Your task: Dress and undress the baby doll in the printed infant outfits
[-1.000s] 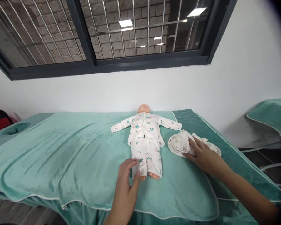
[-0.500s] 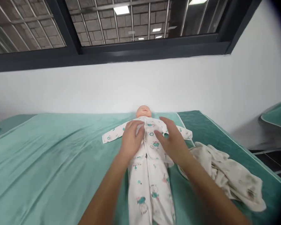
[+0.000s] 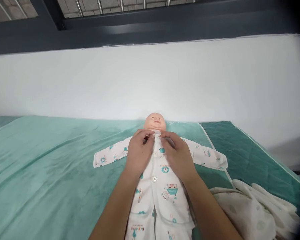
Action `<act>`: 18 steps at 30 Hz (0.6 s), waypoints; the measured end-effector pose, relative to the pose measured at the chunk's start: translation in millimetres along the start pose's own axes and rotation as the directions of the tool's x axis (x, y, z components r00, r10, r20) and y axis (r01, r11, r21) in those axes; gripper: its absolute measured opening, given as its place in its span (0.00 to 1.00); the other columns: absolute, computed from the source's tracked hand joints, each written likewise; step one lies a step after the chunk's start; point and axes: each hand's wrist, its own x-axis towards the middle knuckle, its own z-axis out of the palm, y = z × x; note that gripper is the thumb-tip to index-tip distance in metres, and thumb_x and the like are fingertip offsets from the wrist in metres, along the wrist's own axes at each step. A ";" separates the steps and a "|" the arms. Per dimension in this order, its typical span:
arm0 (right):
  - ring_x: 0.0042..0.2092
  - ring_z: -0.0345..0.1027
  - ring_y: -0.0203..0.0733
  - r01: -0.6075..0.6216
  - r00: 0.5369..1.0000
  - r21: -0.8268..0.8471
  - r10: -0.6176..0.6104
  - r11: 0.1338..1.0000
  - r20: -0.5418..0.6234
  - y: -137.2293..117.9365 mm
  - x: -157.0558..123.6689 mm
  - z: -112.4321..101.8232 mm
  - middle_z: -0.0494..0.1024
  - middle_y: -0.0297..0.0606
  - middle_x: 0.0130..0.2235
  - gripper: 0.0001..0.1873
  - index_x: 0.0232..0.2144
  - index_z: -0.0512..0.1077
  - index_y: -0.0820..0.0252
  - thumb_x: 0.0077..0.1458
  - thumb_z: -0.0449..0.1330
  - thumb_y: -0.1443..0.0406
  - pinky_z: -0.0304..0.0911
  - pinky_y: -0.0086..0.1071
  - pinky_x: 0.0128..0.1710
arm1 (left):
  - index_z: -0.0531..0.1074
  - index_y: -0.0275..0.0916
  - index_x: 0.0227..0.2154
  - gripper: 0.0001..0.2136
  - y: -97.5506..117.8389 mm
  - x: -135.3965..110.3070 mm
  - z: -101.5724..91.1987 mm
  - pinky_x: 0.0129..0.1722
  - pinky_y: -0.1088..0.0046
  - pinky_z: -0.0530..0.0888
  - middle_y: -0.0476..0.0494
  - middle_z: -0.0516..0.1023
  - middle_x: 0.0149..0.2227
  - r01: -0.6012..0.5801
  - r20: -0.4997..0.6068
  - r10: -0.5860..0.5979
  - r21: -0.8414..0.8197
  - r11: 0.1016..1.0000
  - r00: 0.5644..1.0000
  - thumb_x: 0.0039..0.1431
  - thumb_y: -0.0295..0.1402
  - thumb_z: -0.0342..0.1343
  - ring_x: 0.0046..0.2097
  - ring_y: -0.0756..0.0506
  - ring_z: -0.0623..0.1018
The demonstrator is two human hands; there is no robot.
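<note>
A baby doll [image 3: 154, 121] lies on its back on a teal towel [image 3: 52, 166], dressed in a white printed shirt [image 3: 162, 173] and matching trousers. Both my hands rest on the doll's upper chest, just below its chin. My left hand [image 3: 139, 152] pinches the left side of the shirt's collar, fingers curled. My right hand [image 3: 177, 154] pinches the right side of the collar at the top button. White buttons run down the shirt front below my hands.
A crumpled cream cloth [image 3: 252, 210] lies at the lower right on the bed. A darker green quilted cover [image 3: 242, 150] shows at the right. A white wall and a dark window frame [image 3: 150, 26] stand behind the bed.
The view has moved closer and lower over the doll. Both hands have slid up from the chest to the collar and closed on the fabric there.
</note>
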 end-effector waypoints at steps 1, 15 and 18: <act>0.46 0.71 0.46 0.022 1.000 -0.003 -0.022 1.000 0.002 0.4 1.0 0.3 0.79 0.35 0.44 0.11 0.39 0.74 0.52 0.59 0.52 0.61 0.65 0.41 0.47 | 0.78 0.42 0.39 0.10 -0.5 0.9 0.2 0.43 0.70 0.73 0.46 0.77 0.44 0.004 -0.002 -0.004 -0.003 1.000 1.000 0.62 0.33 0.52 0.41 0.47 0.77; 0.63 0.58 0.47 0.203 0.979 -0.209 -0.191 0.957 0.073 4.5 -13.9 0.7 0.70 0.37 0.60 0.16 0.48 0.73 0.53 0.63 0.50 0.60 0.51 0.48 0.64 | 0.79 0.42 0.37 0.10 -3.8 0.7 0.5 0.48 0.69 0.71 0.45 0.75 0.44 -0.006 0.006 0.006 0.001 1.000 1.000 0.61 0.31 0.51 0.46 0.46 0.76; 0.65 0.56 0.47 0.210 0.977 -0.223 -0.199 0.952 0.071 6.2 -20.2 0.4 0.68 0.37 0.62 0.18 0.51 0.72 0.52 0.63 0.50 0.60 0.50 0.49 0.65 | 0.79 0.42 0.37 0.10 -4.4 0.8 1.1 0.48 0.69 0.71 0.45 0.75 0.44 -0.014 0.010 0.014 -0.009 1.000 1.000 0.60 0.31 0.51 0.45 0.46 0.76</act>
